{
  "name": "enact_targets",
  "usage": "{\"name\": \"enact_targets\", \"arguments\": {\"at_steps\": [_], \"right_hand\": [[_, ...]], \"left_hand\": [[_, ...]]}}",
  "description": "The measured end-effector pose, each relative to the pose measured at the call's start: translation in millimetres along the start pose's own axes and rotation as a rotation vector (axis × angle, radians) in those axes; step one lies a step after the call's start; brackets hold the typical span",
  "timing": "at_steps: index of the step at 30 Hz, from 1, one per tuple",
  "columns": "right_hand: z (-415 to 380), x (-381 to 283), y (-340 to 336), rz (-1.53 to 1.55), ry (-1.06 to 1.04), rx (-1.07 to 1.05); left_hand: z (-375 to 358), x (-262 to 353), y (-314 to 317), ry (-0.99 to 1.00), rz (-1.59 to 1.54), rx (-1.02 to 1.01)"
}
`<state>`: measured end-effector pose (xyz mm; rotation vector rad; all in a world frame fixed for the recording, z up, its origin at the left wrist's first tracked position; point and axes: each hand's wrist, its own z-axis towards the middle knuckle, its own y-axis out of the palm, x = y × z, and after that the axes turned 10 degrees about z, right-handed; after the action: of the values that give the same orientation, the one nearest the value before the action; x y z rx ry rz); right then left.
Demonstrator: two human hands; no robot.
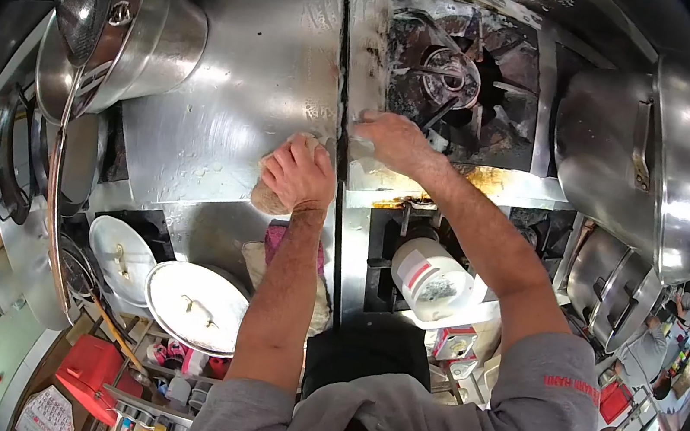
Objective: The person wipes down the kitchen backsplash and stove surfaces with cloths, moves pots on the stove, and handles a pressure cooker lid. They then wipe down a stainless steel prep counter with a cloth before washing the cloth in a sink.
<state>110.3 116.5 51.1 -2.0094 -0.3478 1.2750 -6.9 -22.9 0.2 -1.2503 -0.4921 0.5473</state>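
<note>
Leaning over a steel cooktop, we press our left hand (298,173) onto a rounded, beige wad (270,199) near the counter (228,113)'s edge, just beside the dark seam (342,128), in the view from our head. The left fingers curl over its top, close together; the palm sits high, probably so that our weight bears straight down and the wad cannot slip. Our right hand (398,144) reaches across the seam to the metal strip beside the open burner (452,77), its fingers bent and drawn together, perhaps to steady us; whether they pinch anything, we cannot tell. A magenta cloth (275,241) lies just below the wad, within easy reach of our left forearm. Two round lids, one (195,309) nearer us and one (121,260) beyond it, lie with their handles up, likely to make lifting easy. A white tub (457,293) stands right of the seam, below the burner. Red capitals on our grey sleeve (542,407) seem to read "MANN HANN", though folds hide part; the tub's label (414,270) shows a red band, its print too small to read, as is the writing on the notice (47,415) at lower left. We can make out no brand.
</note>
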Motion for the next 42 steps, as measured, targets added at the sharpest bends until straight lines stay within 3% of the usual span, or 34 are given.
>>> {"name": "enact_targets", "arguments": {"at_steps": [4, 6, 8, 9, 12, 14, 16, 22, 25, 26, 29, 32, 33, 34, 35, 36, 38, 39, 41, 42], "right_hand": [[14, -27, 21, -0.110, -0.033, -0.029], [5, -10, 11, -0.129, -0.116, -0.013], [-12, 0, -1, -0.030, -0.027, -0.029], [-11, -2, 11, -0.100, -0.051, 0.063], [-1, -19, 17, -0.197, -0.041, -0.078], [-11, -3, 9, -0.108, -0.146, -0.018], [-19, 4, 6, -0.137, -0.034, -0.053], [-17, -13, 13, -0.222, -0.054, -0.087], [-10, -1, 24, -0.240, -0.114, -0.003], [7, 2, 14, -0.251, -0.044, 0.117], [103, 34, -35, -0.222, 0.031, 0.381], [108, 21, -44, -0.028, 0.193, 0.456], [89, 23, -29, -0.123, 0.028, 0.353], [59, 12, 0, -0.126, -0.022, 0.391], [32, 11, 34, -0.082, 0.000, 0.345], [14, -17, 32, -0.025, 0.226, 0.085], [0, -27, 48, 0.040, 0.198, 0.328], [19, -25, 28, 0.054, 0.294, 0.202], [77, 6, -16, -0.117, 0.146, 0.545], [117, 25, -46, -0.145, 0.261, 0.490]], "left_hand": [[-1, 5, -4, -0.008, -0.007, -0.020], [0, 2, -2, 0.000, -0.014, -0.006], [3, 0, -1, -0.002, -0.009, 0.010], [4, 1, -1, -0.007, -0.005, -0.010], [1, 6, -5, 0.000, -0.005, -0.018], [1, 3, -3, -0.008, -0.019, -0.023], [1, 0, -2, 0.008, -0.010, -0.002], [1, 3, -7, 0.002, -0.039, -0.005], [2, 2, -5, 0.009, -0.009, -0.018], [0, 2, -5, 0.012, 0.010, -0.029], [0, 3, -8, 0.003, 0.028, -0.076], [0, 3, -7, -0.015, -0.015, -0.061], [1, 4, -6, -0.011, -0.030, -0.047], [-1, 3, -6, -0.007, -0.030, -0.032], [0, 3, -6, -0.006, -0.033, -0.014], [0, 4, -7, -0.005, -0.044, 0.002], [1, 3, -7, 0.003, -0.006, -0.043], [1, 2, -7, 0.014, -0.009, -0.015], [0, 2, -7, 0.013, -0.014, -0.027], [0, 2, -7, 0.010, -0.020, -0.038]]}}
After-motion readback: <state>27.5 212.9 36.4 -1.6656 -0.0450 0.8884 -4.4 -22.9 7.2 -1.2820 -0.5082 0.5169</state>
